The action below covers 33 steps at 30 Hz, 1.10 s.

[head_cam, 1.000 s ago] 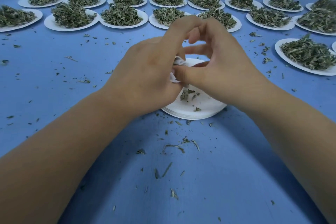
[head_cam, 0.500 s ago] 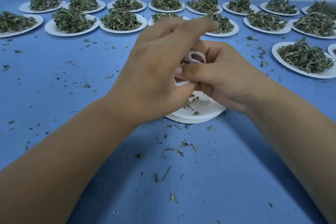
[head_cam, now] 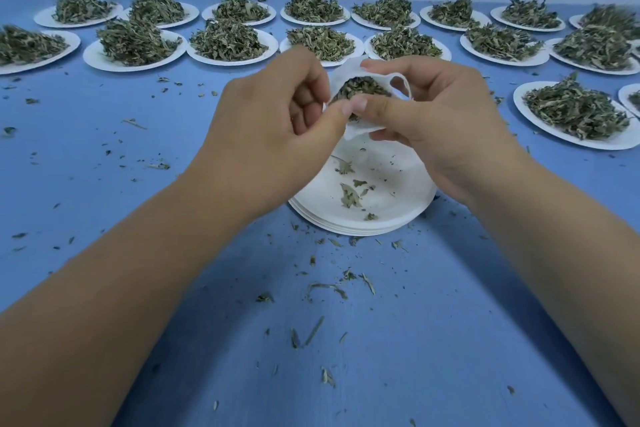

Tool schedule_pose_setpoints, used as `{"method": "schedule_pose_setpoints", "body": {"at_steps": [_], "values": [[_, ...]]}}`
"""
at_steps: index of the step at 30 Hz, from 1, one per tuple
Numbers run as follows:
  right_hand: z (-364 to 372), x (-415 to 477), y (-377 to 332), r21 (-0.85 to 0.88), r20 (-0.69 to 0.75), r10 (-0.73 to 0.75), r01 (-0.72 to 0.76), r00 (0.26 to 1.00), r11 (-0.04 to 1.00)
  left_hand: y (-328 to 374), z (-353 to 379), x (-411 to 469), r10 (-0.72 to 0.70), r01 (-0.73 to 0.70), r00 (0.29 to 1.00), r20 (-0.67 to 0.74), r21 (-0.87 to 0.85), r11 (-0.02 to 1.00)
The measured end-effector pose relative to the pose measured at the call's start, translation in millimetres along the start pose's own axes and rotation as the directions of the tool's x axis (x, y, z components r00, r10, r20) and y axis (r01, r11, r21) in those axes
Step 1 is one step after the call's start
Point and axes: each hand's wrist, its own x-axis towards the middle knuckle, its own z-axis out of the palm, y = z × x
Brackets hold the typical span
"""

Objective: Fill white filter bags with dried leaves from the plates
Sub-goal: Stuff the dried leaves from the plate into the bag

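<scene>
Two bare forearms reach in from the near edge over the blue counter [head_cam: 346,340], which is strewn with leaf scraps [head_cam: 325,288]. Past the scraps lies a stack [head_cam: 398,215] of white plates; the top one carries only a few bits of leaf.

Both hands are raised just above the far side of this stack, close together and clamped on one white bag [head_cam: 360,131]. The left hand [head_cam: 263,135] pinches the bag's left edge between thumb and curled fingers. The right hand [head_cam: 446,121] grips the right side, with its thumb lying across the near rim and a finger on the far rim. The two thumb tips almost meet. Held this way the bag's mouth gapes upward, and dried leaves [head_cam: 363,88] show inside it, close to the rim. A thin white loop hangs from the bag by the right fingers.

To the right, well apart from the hands, a plate [head_cam: 568,135] holds a heap of leaves. Farther back, two rows of plates [head_cam: 135,62] run across the counter, each heaped alike, up to a pale wall.
</scene>
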Motion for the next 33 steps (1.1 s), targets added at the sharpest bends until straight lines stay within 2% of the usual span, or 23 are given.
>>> {"method": "schedule_pose_setpoints", "body": {"at_steps": [3, 8, 15, 28, 33], "values": [[2.9, -0.6, 0.0, -0.077, -0.034, -0.033, 0.030, 0.999, 0.997, -3.6, 6.9, -2.2, 0.006, -0.006, 1.000, -0.025, 0.023, 1.000], [4.0, -0.1, -1.0, -0.273, -0.100, -0.056, 0.027, 0.993, 0.962, -6.6, 9.0, 1.1, -0.051, 0.051, 0.999, 0.006, -0.105, 0.993], [6.7, -1.3, -4.5, -0.292, -0.129, -0.091, 0.050, 0.987, 0.955, -0.3, 6.2, 0.8, -0.054, 0.057, 0.998, 0.018, -0.291, 0.955], [10.4, -1.9, -5.9, -0.444, -0.164, -0.222, 0.129, 0.961, 0.887, 17.5, 8.8, -5.4, -0.010, 0.030, 0.998, 0.056, -0.375, 0.926], [5.5, -1.5, -7.7, -0.475, -0.194, -0.234, 0.118, 0.953, 0.872, 16.8, 12.6, -6.3, 0.002, 0.017, 0.999, 0.052, -0.356, 0.934]]}}
